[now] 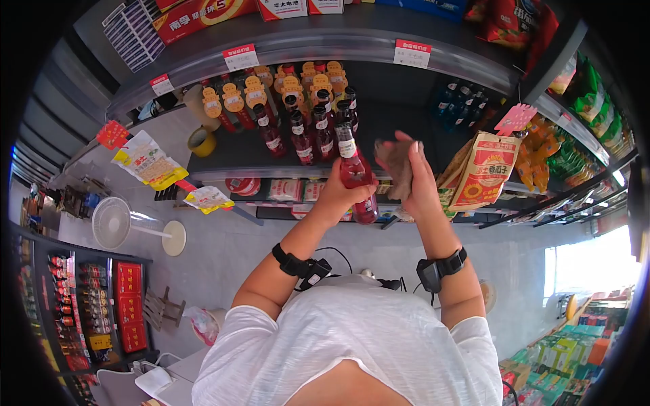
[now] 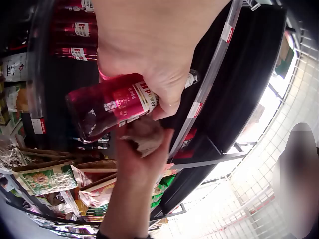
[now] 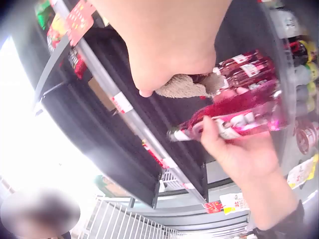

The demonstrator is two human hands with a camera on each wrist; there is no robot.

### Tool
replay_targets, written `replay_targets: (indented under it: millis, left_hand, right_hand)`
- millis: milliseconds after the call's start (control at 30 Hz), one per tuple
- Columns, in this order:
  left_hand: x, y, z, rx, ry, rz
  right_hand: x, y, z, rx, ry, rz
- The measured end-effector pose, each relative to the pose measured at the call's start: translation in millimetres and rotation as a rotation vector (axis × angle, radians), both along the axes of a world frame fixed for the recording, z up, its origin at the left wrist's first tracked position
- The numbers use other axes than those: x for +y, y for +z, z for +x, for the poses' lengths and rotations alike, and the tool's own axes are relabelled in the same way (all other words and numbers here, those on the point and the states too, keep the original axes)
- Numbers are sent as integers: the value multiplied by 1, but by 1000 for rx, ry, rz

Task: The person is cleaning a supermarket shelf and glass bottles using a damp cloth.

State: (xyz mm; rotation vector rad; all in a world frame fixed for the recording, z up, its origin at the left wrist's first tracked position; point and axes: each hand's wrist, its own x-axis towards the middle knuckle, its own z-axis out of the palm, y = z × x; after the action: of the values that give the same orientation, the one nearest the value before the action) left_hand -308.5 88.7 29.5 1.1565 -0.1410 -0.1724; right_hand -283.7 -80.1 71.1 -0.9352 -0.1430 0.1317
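My left hand [image 1: 338, 196] grips a pink-red glass bottle [image 1: 355, 169] with a white label, its dark-capped neck tilted up toward the shelf. The thumb crosses the front of the bottle in the head view. Just to the right, my right hand [image 1: 421, 186] holds a grey-brown cloth [image 1: 399, 166], bunched against the palm and fingers. The left wrist view has the cloth [image 2: 144, 135] close by the label side of the bottle [image 2: 117, 102]. Several similar bottles [image 1: 301, 139] stand upright on the dark shelf behind the held one.
Bottles with round orange neck tags [image 1: 232, 98] stand at the back left of the shelf, near a yellow tape roll [image 1: 202, 142]. Small dark-blue bottles [image 1: 460, 101] are at the back right. Hanging snack bags [image 1: 481, 169] flank the right side. A shelf edge [image 1: 318, 51] runs overhead.
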Motion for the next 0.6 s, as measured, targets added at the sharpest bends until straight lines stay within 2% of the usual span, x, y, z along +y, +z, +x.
replay_targets:
  millis: [67, 167, 200, 300, 333, 433, 533, 600]
  left_hand:
    - [-5, -1, 1, 11, -5, 70]
    - [-10, 0, 3, -45, -20, 158]
    - [-10, 6, 3, -74, -32, 150]
    - [-4, 8, 4, -21, -126, 131]
    - [0, 8, 5, 20, -167, 125]
    - [15, 4, 15, 2, -400, -21]
    - [14, 0, 17, -27, -325, -96]
    - [15, -3, 16, 21, -210, -85]
  right_hand:
    - [14, 18, 1, -166, -16, -39]
    - [33, 27, -3, -412, 3, -629]
    - [44, 20, 3, -436, -77, -599]
    - [40, 19, 21, -295, 35, -590]
    - [35, 23, 24, -164, 93, -564]
    - [30, 23, 33, 48, 403, -215]
    - [32, 8, 31, -34, 372, -248]
    - [38, -8, 26, -208, 217, -427]
